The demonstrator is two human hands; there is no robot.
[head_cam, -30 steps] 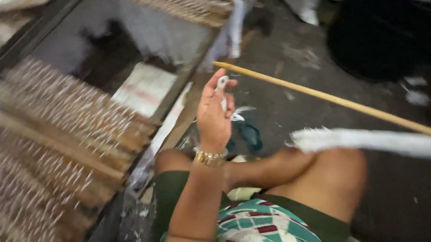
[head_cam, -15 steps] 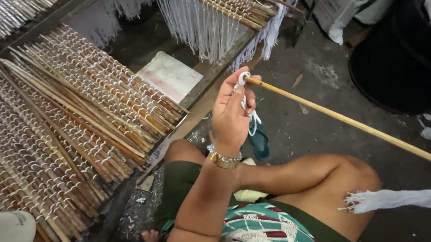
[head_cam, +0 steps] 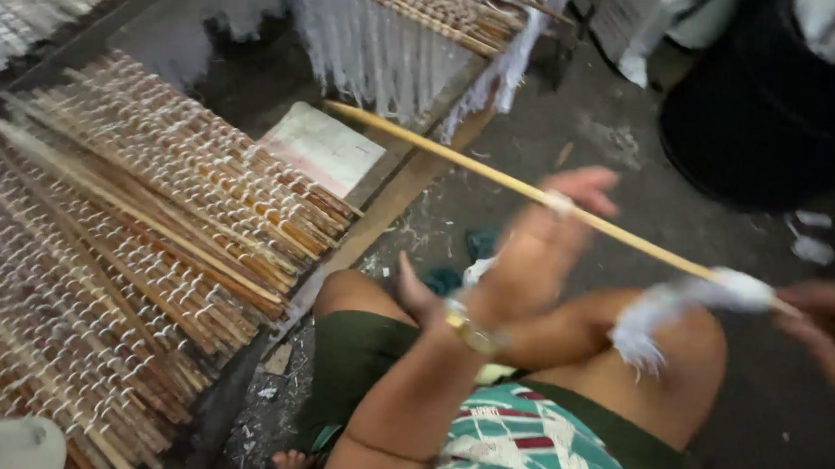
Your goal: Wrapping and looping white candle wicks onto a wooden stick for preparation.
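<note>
Long pale bamboo stick (head_cam: 498, 177) held across bent knees, above grey concrete floor (head_cam: 616, 150).

Left hand (head_cam: 532, 251), blurred, with fingers curled about the stick at mid-length; right hand (head_cam: 833, 318) closed on its near end, just beside a bunch of white cotton threads (head_cam: 673, 313) hanging there. To the left, stacked brown sticks wound with white thread (head_cam: 137, 246) on a frame; gold bracelet (head_cam: 470, 329) at left wrist.

The left hand (head_cam: 543, 242) is blurred and closes around a long thin wooden stick (head_cam: 461, 162). The right hand (head_cam: 832, 323) holds the stick's other end, just beside a bunch of white threads (head_cam: 669, 313) hanging over the knee. To the left lie many sticks wound with white thread (head_cam: 127, 246).
</note>
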